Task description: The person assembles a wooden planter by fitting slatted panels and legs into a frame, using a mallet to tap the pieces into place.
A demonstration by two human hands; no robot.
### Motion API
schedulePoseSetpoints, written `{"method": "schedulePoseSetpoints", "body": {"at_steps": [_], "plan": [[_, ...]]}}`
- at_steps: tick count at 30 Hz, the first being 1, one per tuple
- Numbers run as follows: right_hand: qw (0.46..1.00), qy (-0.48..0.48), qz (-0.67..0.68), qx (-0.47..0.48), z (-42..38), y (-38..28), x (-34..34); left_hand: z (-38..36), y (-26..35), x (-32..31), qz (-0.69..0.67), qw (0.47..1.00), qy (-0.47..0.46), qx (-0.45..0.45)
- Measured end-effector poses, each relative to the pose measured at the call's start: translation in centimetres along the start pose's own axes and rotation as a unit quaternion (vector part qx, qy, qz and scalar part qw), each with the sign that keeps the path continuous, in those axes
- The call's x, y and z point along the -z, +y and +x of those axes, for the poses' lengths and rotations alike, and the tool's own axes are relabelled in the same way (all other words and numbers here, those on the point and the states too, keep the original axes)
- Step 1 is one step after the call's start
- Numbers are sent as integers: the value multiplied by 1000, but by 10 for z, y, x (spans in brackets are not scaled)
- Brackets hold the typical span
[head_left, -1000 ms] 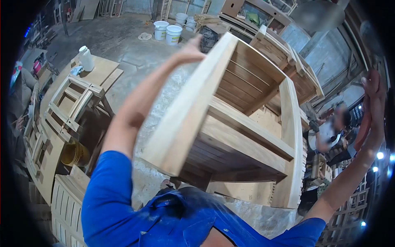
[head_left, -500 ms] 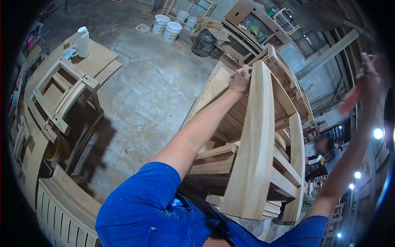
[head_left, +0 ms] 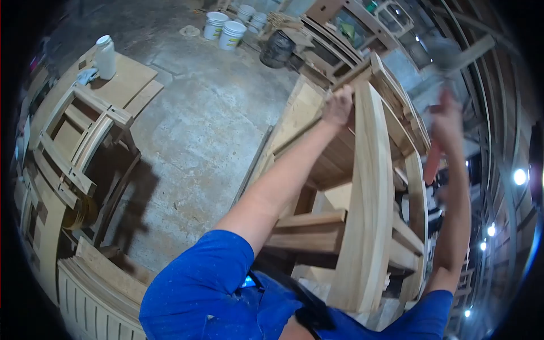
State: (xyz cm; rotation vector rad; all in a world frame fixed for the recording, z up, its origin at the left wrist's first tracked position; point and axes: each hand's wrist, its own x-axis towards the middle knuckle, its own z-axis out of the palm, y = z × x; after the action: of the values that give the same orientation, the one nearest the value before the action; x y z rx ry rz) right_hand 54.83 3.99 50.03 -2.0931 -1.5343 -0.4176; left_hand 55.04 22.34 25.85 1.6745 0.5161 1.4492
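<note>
My left hand [head_left: 339, 107] is closed on the upper part of a pale wooden furniture frame [head_left: 368, 198], beside the top end of its long curved upright. The frame stands tilted in front of me, with cross rails and a slatted panel. On the right, my right hand [head_left: 447, 127] is raised and wrapped round the reddish handle of a mallet [head_left: 432, 164]. The mallet's grey head points up and is smeared by motion. It is apart from the wood.
At left, a workbench [head_left: 133, 76] bears a white bottle [head_left: 105, 56] and another wooden frame [head_left: 85, 136]. Slatted curved panels [head_left: 99, 300] stand at lower left. White buckets [head_left: 231, 35] and a dark drum [head_left: 277, 50] are at the back on the concrete floor.
My right hand has swung inward to the left and a little down with the mallet, nearer the frame. My left hand keeps its hold; the view has shifted slightly.
</note>
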Motion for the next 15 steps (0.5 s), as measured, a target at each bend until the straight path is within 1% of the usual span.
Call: {"method": "schedulePoseSetpoints", "body": {"at_steps": [1,2,3,4,5,6,7,8,9,10,11,12,13,14,15], "plan": [[997,-72,-33,16,-19,-3,-27,-2,5,4,40,999,12,-19],[987,-141,-63,36,-37,-5,-54,7,-19,-10,15,998,18,-54],[964,-214,-159,14,-16,2,-36,11,-39,-27,-15,995,20,-92],[936,-306,-105,-139,-12,-34,-14,10,-24,-11,30,993,-13,-109],[935,-324,-58,-128,-8,-10,-1,12,-19,-4,27,995,-61,-71],[939,-305,-61,-146,-12,-2,19,14,-18,3,-41,990,-133,-25],[970,-228,17,-78,-19,3,37,10,-16,18,-39,987,-152,-34],[984,-148,95,-4,-26,8,51,5,-14,34,-37,984,-171,-43],[985,-140,96,-15,-31,16,70,-14,0,68,31,985,-132,-109],[991,-74,9,-115,-38,25,98,-36,8,96,-2,988,-144,-63],[985,-39,-35,-165,-50,51,109,-59,19,126,-31,988,-153,-15],[974,-6,-73,-216,-63,78,121,-86,41,164,-84,976,-194,48],[973,-10,-212,-89,-92,133,106,-114,59,192,-135,960,-220,111],[963,-42,-265,-35,-113,155,96,-141,79,216,-220,941,-240,98],[946,-69,-315,22,-133,176,85,-171,97,223,-273,930,-227,96]]}}
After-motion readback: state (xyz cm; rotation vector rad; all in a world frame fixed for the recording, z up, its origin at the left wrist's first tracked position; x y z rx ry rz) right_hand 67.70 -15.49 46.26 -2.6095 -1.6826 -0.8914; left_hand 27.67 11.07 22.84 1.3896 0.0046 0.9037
